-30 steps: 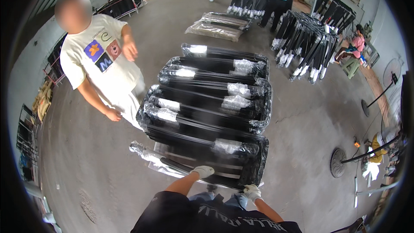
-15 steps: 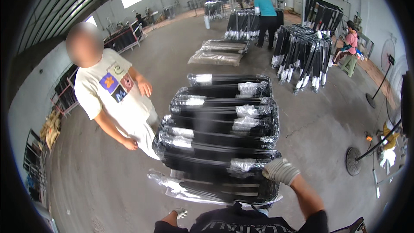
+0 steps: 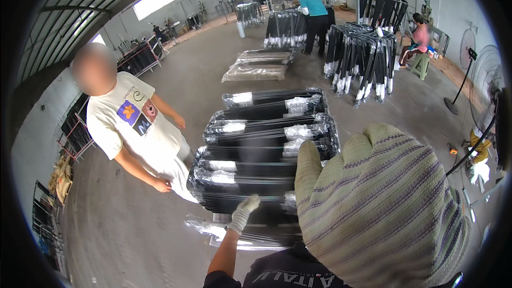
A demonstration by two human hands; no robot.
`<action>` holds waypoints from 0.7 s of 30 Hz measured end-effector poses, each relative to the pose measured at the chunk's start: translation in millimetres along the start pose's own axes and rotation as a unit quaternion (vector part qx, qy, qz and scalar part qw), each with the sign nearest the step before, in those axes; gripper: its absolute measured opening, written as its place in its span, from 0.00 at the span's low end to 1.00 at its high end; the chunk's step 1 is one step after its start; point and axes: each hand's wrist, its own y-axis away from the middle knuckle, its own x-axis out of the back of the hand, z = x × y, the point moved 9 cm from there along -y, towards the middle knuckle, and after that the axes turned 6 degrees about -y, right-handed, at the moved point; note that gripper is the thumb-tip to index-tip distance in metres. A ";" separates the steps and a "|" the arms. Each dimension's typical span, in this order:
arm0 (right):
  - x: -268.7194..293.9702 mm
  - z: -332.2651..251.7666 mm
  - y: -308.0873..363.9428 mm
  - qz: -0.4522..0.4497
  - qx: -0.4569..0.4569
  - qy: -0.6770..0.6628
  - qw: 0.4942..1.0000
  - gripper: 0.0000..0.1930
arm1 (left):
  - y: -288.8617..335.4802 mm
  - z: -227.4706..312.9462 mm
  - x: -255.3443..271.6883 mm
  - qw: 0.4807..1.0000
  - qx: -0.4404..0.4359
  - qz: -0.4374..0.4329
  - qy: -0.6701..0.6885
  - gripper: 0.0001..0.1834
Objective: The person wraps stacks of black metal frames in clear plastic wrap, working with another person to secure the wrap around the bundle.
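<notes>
At centre, see black frames (image 3: 261, 167) piled in rows, ends already in plastic (image 3: 221, 165); find left hand (image 3: 245, 213) over nearest frames, right hand (image 3: 373, 208) raised close; cannot tell either grip, nor anything left undone.

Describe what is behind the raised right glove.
Left of the right glove, black wrapped bundles show, the nearest ones' right ends covered. Right of it, a dark pole shows; its lower end is hidden.

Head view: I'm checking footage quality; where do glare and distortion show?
In the head view, windows are washed out white and plastic wrap throws bright glints; in the same view, the roof ribs bow and the corners go black; there too, the right hand looms large, hiding some black frames.
</notes>
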 end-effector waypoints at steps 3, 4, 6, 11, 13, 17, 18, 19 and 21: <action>-22.7 26.6 3.7 -0.037 -0.067 0.003 0.997 0.18 | 49.1 90.5 -198.2 0.986 -0.091 -0.085 -0.114 0.27; -22.1 29.4 2.3 -0.031 -0.074 0.005 0.997 0.19 | 90.4 127.1 -243.1 0.960 -0.144 -0.236 0.048 0.33; -29.3 38.7 -0.3 -0.021 -0.106 0.010 0.994 0.21 | 99.0 163.1 -265.2 0.914 -0.215 -0.292 0.183 0.39; -172.3 128.9 6.8 0.013 -0.308 0.047 0.950 0.32 | 112.5 173.3 -285.5 0.874 -0.234 -0.386 0.178 0.42; -232.1 149.9 7.6 0.043 -0.360 -0.046 0.931 0.40 | 120.4 156.9 -299.8 0.806 -0.166 -0.507 0.257 0.43; -368.1 145.8 40.7 -0.157 -0.403 -0.359 0.827 0.41 | 129.5 120.4 -311.6 0.823 -0.020 -0.438 0.362 0.38; -371.9 137.1 38.8 -0.138 -0.404 -0.377 0.822 0.40 | 130.4 118.0 -300.3 0.814 -0.023 -0.445 0.374 0.38; -374.5 126.6 41.1 -0.123 -0.409 -0.393 0.814 0.39 | 133.5 114.5 -292.5 0.802 -0.021 -0.454 0.389 0.37; -372.6 109.8 55.0 -0.002 -0.382 -0.444 0.811 0.37 | 141.4 104.5 -291.8 0.755 0.010 -0.493 0.433 0.37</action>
